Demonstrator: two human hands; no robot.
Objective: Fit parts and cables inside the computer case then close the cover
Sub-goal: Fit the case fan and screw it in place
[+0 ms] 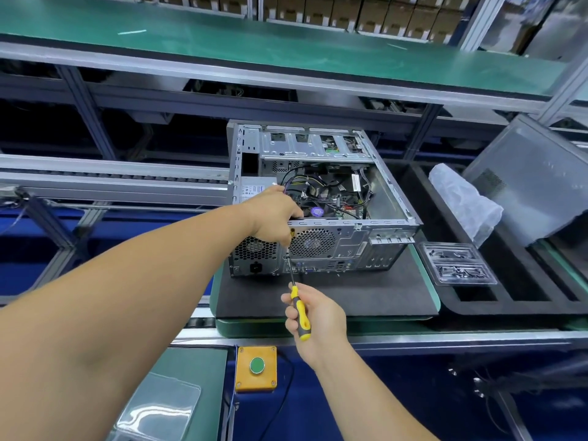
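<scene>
An open silver computer case point(386, 189) lies on its side on a black mat point(334, 296), its rear panel facing me and black cables showing inside. My right hand point(315, 316) grips the yellow-and-black handle of a screwdriver point(298, 308); the shaft points up at the rear panel beside the round fan grille point(313, 243). My left hand point(273, 214) rests on the case's upper rear edge above the power supply, fingers curled down to the screwdriver's tip, where it seems to pinch something small. The grey side cover point(534, 183) leans at the right.
A clear plastic tray of screws point(458, 265) sits right of the mat in a black foam tray point(477, 303). A crumpled plastic bag point(461, 198) lies beside the cover. An orange box with a green button point(257, 367) is mounted below the bench edge. A green shelf point(286, 49) runs overhead.
</scene>
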